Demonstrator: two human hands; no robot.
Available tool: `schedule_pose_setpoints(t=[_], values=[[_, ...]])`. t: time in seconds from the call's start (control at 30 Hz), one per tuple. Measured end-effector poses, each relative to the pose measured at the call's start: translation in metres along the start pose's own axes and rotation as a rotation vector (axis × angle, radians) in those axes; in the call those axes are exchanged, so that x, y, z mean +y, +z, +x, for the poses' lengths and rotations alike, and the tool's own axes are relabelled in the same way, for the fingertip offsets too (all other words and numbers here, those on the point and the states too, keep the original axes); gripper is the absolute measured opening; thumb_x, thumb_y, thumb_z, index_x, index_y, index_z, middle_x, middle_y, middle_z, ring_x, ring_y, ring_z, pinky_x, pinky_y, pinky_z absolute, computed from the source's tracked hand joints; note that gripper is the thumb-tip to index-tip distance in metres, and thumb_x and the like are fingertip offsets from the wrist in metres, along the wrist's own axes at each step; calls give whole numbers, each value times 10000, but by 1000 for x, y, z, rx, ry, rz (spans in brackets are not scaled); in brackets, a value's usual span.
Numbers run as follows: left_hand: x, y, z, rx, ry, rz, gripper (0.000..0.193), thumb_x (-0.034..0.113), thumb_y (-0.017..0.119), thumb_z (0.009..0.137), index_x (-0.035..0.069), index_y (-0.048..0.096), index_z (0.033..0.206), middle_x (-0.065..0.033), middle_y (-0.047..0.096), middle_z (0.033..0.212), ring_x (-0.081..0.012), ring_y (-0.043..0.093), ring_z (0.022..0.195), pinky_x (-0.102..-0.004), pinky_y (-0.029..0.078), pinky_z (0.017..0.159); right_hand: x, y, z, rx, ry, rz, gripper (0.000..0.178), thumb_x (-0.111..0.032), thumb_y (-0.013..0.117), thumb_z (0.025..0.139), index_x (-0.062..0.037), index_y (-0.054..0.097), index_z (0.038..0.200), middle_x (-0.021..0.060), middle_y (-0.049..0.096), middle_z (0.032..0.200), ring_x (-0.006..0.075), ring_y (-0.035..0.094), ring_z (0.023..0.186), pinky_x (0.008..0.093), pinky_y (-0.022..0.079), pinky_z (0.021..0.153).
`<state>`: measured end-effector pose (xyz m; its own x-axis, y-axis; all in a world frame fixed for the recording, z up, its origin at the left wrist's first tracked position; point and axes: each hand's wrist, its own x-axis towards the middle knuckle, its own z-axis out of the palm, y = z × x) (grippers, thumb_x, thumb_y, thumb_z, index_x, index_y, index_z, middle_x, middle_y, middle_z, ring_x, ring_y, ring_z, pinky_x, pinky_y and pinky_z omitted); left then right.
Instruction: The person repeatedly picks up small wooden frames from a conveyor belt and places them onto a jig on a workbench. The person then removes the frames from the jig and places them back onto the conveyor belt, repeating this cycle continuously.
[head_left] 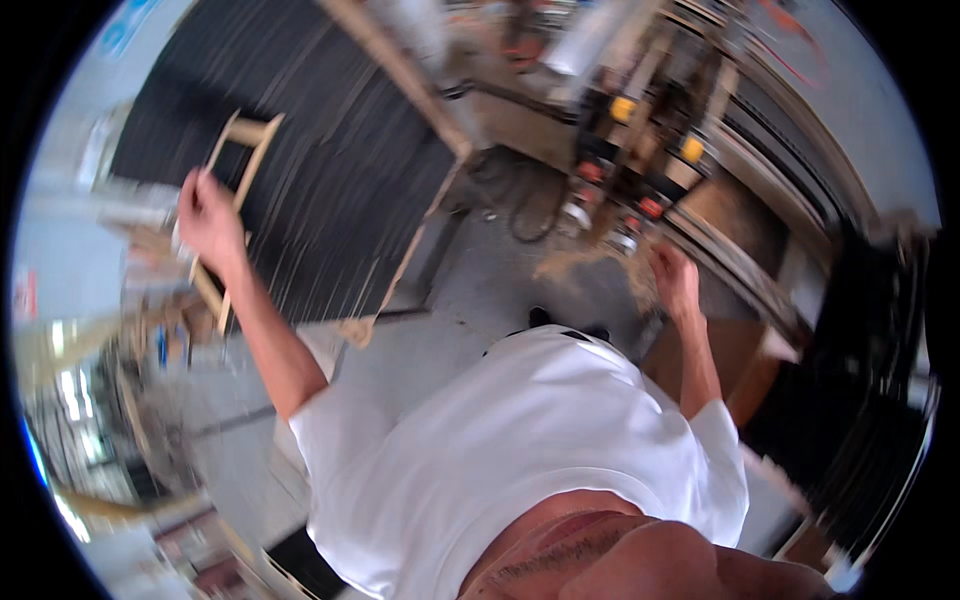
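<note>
My left hand (209, 222) is stretched out to the left with its fingers pinched together. It overlaps one rail of a small light wooden frame (258, 160) with crosspieces. The frame lies over a broad black, finely streaked surface (350, 170). Whether the fingers grip the rail or something small, I cannot make out. On the right, my right hand (677, 282) is beside the end of a machine with orange-and-black motor units (650, 205). Its fingers look loosely bent but are smeared by motion, and no object shows in them.
Yellow parts (622, 108) sit along the machine's rails at the back right. Sawdust (590, 268) is scattered over the grey floor below it. A brown box (715, 365) stands by my right forearm, with dark stacked material (850, 430) farther right. A pale wooden edge (405, 75) borders the black surface.
</note>
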<state>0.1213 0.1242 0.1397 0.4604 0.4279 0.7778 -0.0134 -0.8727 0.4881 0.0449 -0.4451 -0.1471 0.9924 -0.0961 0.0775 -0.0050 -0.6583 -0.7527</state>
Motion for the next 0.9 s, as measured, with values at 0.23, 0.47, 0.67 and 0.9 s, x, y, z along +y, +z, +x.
schedule_pose_setpoints(t=[0.23, 0.47, 0.67, 0.9], values=[[158, 110, -244, -689, -68, -757, 152, 99, 534, 937, 4, 651, 954, -62, 652, 893, -111, 594, 683, -245, 498, 613, -86, -211, -38, 489, -346, -409, 299, -80, 712, 743, -72, 647, 1035, 100, 637, 1104, 319, 591, 1008, 401, 472, 868], [229, 185, -400, -1349, -326, -892, 231, 135, 585, 936, -30, 627, 1093, -70, 664, 938, -106, 615, 751, -234, 514, 641, -125, -382, -148, 978, -140, -1254, 309, -226, 706, 818, -127, 654, 1107, 87, 637, 1159, 273, 593, 1079, 368, 460, 908], [261, 267, -384, -1342, -386, -978, 199, 140, 608, 919, -8, 649, 1045, -34, 647, 803, -83, 596, 694, -219, 498, 606, -112, -437, -214, 962, 800, -1212, 302, -306, 556, 944, -118, 604, 1177, 123, 648, 1106, 288, 625, 1026, 354, 484, 872], [317, 412, -315, -1259, -513, -1093, 229, 176, 589, 940, -7, 633, 1071, -56, 665, 937, -107, 628, 754, -232, 524, 648, -72, -478, -259, 930, 655, -973, 268, -239, 559, 954, -106, 617, 1179, 55, 670, 1050, 157, 625, 999, 306, 477, 880]])
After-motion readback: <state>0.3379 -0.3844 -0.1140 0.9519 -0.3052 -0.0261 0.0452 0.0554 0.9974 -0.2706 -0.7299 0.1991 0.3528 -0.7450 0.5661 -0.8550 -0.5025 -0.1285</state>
